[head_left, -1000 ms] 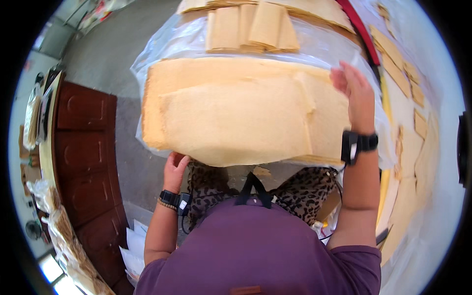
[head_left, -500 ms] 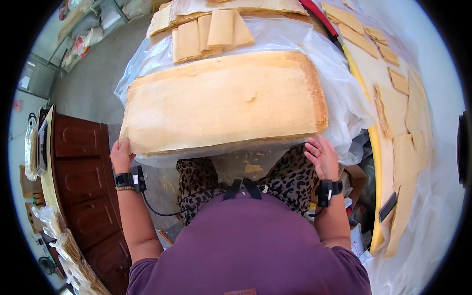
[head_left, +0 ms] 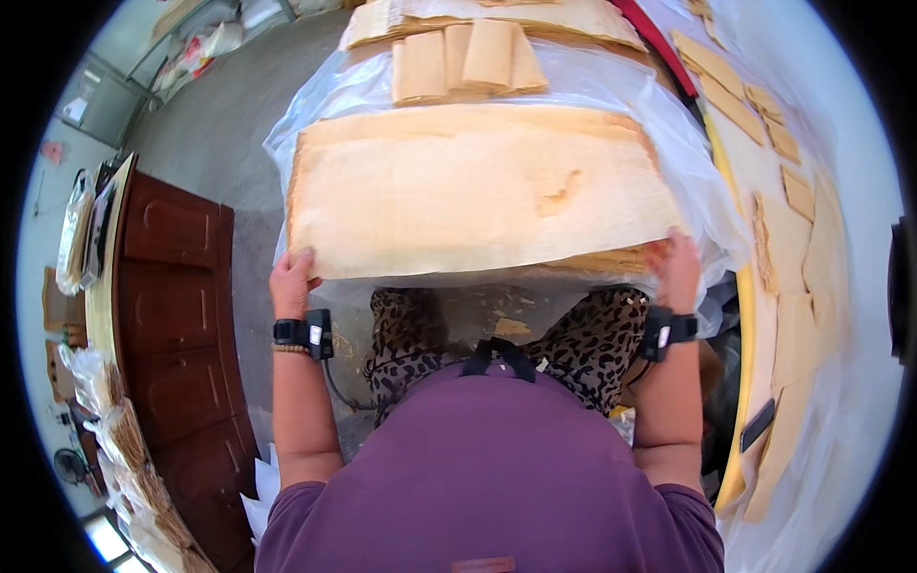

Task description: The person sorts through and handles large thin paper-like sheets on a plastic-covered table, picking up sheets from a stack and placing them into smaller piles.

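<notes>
A long pale tan sheet with a darker brown blemish lies across a stack of similar sheets on clear plastic wrap. My left hand grips the near left corner of the top sheet between thumb and fingers. At the near right corner, my right hand has its fingers on the sheet, partly blurred, and that corner sits slightly raised over the layers underneath.
Beyond are folded tan pieces and another sheet stack. Dark wooden cabinets stand left. Right is a board bearing tan pieces, with a phone. Bags sit far back left.
My right hand dropped from the far right side, open, then rose onto the near right corner. My left hand took the left corner. The top sheet now lies flatter, without its earlier fold.
</notes>
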`<act>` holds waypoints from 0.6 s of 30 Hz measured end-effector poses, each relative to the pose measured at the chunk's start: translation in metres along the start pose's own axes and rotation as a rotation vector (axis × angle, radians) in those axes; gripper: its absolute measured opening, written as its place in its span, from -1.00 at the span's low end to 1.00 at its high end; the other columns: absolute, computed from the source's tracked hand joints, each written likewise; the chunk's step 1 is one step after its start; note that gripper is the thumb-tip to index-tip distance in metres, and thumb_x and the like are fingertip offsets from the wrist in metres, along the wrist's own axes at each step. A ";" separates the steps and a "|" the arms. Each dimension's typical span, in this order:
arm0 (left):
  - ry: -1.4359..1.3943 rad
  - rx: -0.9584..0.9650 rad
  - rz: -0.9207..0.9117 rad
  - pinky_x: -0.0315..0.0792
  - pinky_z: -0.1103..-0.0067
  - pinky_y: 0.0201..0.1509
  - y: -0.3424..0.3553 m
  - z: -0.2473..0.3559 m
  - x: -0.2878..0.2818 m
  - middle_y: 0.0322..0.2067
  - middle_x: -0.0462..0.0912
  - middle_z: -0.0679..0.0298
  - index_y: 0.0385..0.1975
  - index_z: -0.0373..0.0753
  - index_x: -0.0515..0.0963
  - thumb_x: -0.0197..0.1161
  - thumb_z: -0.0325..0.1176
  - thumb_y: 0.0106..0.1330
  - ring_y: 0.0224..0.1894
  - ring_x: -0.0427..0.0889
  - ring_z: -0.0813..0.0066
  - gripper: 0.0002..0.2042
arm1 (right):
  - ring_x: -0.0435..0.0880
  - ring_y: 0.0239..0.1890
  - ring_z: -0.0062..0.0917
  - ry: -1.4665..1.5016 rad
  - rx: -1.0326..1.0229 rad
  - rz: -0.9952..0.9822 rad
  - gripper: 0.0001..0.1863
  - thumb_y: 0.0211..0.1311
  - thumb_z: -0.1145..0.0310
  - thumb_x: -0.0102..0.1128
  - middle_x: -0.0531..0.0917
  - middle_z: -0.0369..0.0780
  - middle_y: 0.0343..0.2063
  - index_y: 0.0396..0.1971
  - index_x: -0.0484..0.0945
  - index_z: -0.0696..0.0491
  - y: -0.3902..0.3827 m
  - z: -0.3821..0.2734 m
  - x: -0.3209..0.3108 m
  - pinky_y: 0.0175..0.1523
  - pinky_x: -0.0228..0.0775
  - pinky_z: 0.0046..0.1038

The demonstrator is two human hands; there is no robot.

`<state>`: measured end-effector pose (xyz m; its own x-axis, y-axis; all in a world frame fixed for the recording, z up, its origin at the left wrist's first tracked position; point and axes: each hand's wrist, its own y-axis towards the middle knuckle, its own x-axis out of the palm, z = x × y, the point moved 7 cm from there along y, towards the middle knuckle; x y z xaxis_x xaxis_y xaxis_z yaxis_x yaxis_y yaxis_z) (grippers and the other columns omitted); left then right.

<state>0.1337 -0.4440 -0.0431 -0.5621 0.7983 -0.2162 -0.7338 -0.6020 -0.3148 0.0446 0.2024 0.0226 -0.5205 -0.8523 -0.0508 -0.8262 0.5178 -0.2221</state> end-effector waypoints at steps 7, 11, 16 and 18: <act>-0.062 0.010 -0.188 0.53 0.65 -0.38 -0.060 0.019 0.059 -0.24 0.66 0.41 -0.04 -0.18 0.56 0.27 -0.32 0.31 -0.30 0.63 0.67 -0.75 | 0.48 -0.37 -0.67 -0.036 -0.435 -0.143 -0.86 0.35 0.31 0.06 0.47 -0.38 -0.46 -0.39 0.42 0.04 -0.021 -0.111 0.097 -0.26 0.42 -0.53; -0.143 0.042 -0.282 0.53 0.66 -0.37 -0.063 0.020 0.065 -0.22 0.67 0.43 0.06 -0.16 0.53 0.27 -0.31 0.31 -0.32 0.61 0.69 -0.67 | 0.32 -0.49 -0.70 -0.174 -0.749 -0.519 -0.87 0.29 0.46 0.10 0.40 -0.38 -0.57 -0.48 0.41 0.04 -0.121 -0.098 0.215 -0.40 0.23 -0.51; -0.157 -0.008 -0.331 0.54 0.65 -0.35 -0.061 0.017 0.067 -0.21 0.67 0.44 0.08 -0.16 0.51 0.25 -0.30 0.32 -0.29 0.61 0.69 -0.67 | 0.64 -0.33 -0.17 -0.355 -0.693 -0.828 -0.82 0.26 0.26 0.18 0.64 -0.05 -0.43 -0.30 0.55 0.07 -0.210 -0.016 0.305 -0.21 0.48 -0.25; -0.159 -0.044 -0.353 0.56 0.64 -0.34 -0.059 0.010 0.069 -0.20 0.66 0.44 0.07 -0.14 0.51 0.20 -0.24 0.36 -0.26 0.62 0.66 -0.69 | 0.66 -0.27 -0.14 -0.468 -0.674 -0.908 -0.77 0.24 0.22 0.20 0.66 -0.02 -0.37 -0.23 0.57 0.05 -0.228 0.003 0.318 -0.18 0.50 -0.22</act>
<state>0.1345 -0.3538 -0.0299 -0.3328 0.9412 0.0574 -0.8776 -0.2869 -0.3840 0.0680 -0.1871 0.0539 0.3163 -0.7962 -0.5157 -0.8675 -0.4628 0.1825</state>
